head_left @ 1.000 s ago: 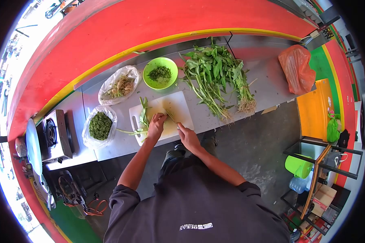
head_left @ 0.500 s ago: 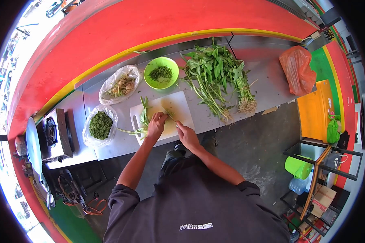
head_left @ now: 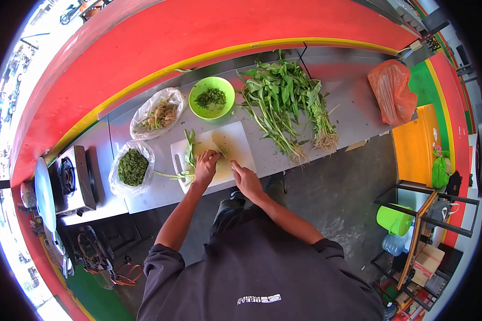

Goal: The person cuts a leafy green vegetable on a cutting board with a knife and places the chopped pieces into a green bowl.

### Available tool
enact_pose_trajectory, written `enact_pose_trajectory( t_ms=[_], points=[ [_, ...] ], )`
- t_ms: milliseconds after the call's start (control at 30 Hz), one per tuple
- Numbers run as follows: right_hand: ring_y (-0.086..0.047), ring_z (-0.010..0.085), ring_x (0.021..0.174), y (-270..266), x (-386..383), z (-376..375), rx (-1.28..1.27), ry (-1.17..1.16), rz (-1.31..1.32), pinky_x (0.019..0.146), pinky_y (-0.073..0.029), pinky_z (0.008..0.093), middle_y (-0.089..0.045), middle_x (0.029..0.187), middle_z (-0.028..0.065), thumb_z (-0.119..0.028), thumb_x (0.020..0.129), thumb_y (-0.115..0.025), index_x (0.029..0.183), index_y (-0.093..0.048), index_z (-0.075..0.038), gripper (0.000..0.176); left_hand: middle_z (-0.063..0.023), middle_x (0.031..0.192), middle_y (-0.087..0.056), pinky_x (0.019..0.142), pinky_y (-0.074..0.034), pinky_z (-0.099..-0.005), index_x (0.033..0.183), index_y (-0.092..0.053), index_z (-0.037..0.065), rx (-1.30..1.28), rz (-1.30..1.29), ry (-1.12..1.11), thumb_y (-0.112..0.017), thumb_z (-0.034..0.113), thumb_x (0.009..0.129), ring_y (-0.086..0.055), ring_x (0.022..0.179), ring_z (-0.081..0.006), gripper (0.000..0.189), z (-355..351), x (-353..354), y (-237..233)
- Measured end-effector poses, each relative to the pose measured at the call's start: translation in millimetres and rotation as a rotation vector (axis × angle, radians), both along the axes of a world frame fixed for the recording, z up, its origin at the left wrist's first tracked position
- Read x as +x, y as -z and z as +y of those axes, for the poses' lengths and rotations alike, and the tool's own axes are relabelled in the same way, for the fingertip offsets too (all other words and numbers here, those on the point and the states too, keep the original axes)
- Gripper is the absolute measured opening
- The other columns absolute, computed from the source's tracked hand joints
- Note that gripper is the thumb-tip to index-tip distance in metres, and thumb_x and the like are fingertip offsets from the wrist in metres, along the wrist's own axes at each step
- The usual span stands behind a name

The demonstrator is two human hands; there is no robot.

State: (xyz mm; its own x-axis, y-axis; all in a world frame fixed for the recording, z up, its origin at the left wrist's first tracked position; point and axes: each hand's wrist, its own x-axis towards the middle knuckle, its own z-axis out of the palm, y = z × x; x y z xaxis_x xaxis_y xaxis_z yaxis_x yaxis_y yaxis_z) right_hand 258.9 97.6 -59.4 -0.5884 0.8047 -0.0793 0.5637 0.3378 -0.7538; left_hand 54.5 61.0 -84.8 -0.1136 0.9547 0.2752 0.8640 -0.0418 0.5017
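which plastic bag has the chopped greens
The clear bag nearest the stove; the other clear bag holds pale roots, the orange one sits far right.

The long grey metal counter (head_left: 353, 115) carries a white plastic cutting board (head_left: 235, 140) near, a lime-green round bowl (head_left: 223, 108) far, a clear plastic bag of chopped greens (head_left: 118, 185) and a clear plastic bag of roots (head_left: 149, 108) left, and a loose pile of leafy green stalks (head_left: 284, 99) and an orange plastic bag (head_left: 391, 91) right.

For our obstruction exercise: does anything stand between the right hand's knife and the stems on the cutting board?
Nothing visible. The knife in the right hand reaches the green stems beside the left hand pressing them.
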Motion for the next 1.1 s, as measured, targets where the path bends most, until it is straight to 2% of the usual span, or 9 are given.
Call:
enact_pose_trajectory(
  t_ms=[100,233,333,400,600,833,1033,1100],
  points=[
    [-0.064,0.0423,0.073,0,7,-5,0.004,-0.008,0.015,0.065,-0.05,0.0515,-0.065,0.077,0.022,-0.017,0.099,-0.058,0.137,-0.051,-0.011,0.039,-0.0103,0.102,-0.066,0.084,-0.049,-0.0425,0.107,-0.071,0.005,0.01,-0.101,-0.021,-0.067,0.001,0.084,-0.064,0.096,-0.0308,0.023,2,0,1],
    [-0.064,0.042,0.072,5,11,-7,0.047,-0.016,0.0,0.064,-0.05,0.0515,-0.065,0.077,0.0217,-0.017,0.099,-0.059,0.139,-0.051,-0.011,0.041,-0.0099,0.101,-0.066,0.083,-0.05,-0.0426,0.106,-0.071,0.006,0.019,-0.104,-0.02,-0.068,0.002,0.085,-0.064,0.095,-0.0304,0.022,2,2,2],
    [-0.065,0.0419,0.073,10,6,-1,0.024,-0.022,0.008,0.065,-0.05,0.0516,-0.065,0.078,0.0217,-0.017,0.099,-0.059,0.14,-0.051,-0.011,0.042,-0.01,0.102,-0.065,0.083,-0.05,-0.0433,0.107,-0.071,0.007,-0.004,-0.002,0.006,-0.068,0.003,0.085,-0.063,0.094,-0.0304,0.023,0,3,-9],
    [-0.065,0.0419,0.074,11,3,0,0.032,-0.014,0.008,0.065,-0.05,0.0516,-0.065,0.078,0.0219,-0.017,0.099,-0.059,0.14,-0.051,-0.011,0.043,-0.0086,0.101,-0.064,0.082,-0.05,-0.0426,0.108,-0.071,0.008,-0.032,0.03,-0.024,-0.064,0.003,0.086,-0.062,0.093,-0.0302,0.024,-3,4,-14],
    [-0.065,0.0428,0.076,5,9,-4,0.008,-0.014,0.044,0.066,-0.05,0.0514,-0.066,0.08,0.0234,-0.016,0.098,-0.061,0.139,-0.052,-0.011,0.043,-0.0086,0.101,-0.062,0.084,-0.05,-0.0431,0.111,-0.07,0.008,-0.003,-0.051,-0.027,-0.061,0.0,0.084,-0.061,0.094,-0.0296,0.03,-5,2,2],
    [-0.065,0.0439,0.076,5,-2,2,-0.025,0.001,0.061,0.066,-0.05,0.0509,-0.067,0.08,0.0242,-0.015,0.098,-0.061,0.138,-0.053,-0.009,0.042,-0.009,0.101,-0.063,0.085,-0.05,-0.0431,0.109,-0.071,0.007,-0.017,-0.021,-0.001,-0.059,0.0,0.083,-0.061,0.096,-0.03,0.03,-3,-1,1],
    [-0.066,0.0442,0.077,4,8,-6,-0.017,-0.001,0.088,0.067,-0.05,0.0515,-0.067,0.083,0.0248,-0.015,0.097,-0.061,0.136,-0.053,-0.009,0.04,-0.0078,0.103,-0.065,0.086,-0.049,-0.0421,0.111,-0.071,0.009,-0.018,-0.052,-0.007,-0.06,0.001,0.082,-0.062,0.099,-0.0295,0.032,-4,-1,3],
    [-0.066,0.0446,0.078,5,6,-2,-0.031,-0.007,0.056,0.067,-0.05,0.0516,-0.067,0.084,0.0251,-0.015,0.097,-0.061,0.136,-0.053,-0.009,0.04,-0.0105,0.098,-0.066,0.082,-0.052,-0.0431,0.107,-0.07,0.006,0.006,-0.026,0.014,-0.067,0.0,0.083,-0.064,0.092,-0.0316,0.025,-2,-2,-1]
  ],
)
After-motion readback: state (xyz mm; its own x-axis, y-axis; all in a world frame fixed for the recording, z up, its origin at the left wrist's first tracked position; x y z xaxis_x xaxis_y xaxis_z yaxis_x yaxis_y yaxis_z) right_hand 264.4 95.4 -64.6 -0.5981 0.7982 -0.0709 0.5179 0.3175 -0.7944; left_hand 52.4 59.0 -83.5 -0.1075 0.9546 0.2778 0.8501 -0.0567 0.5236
